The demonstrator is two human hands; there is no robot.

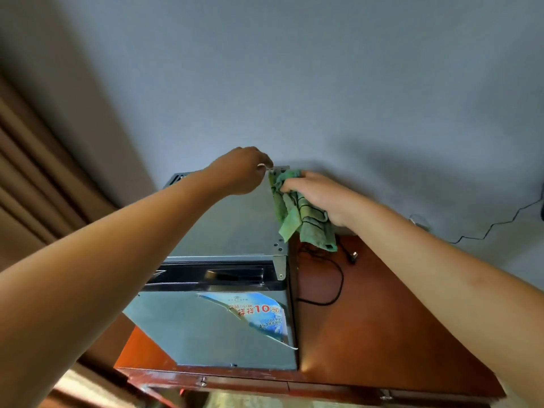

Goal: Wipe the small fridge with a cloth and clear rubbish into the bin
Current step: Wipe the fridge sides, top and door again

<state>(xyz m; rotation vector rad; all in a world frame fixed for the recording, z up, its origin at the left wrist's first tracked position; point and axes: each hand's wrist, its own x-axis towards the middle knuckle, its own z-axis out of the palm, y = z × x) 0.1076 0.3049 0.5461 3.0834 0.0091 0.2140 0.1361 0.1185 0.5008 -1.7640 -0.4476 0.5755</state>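
While my right hand (pixel 319 198) grips the green cloth (pixel 300 214) at the small fridge's (pixel 223 231) back corner, left hand (pixel 240 170) fingers pinching something small there, fridge on the wooden bench (pixel 368 319).

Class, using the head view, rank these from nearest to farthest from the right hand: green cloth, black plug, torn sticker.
1. green cloth, gripped in the right hand.
2. black plug, on the desk just below.
3. torn sticker, on the fridge's front.
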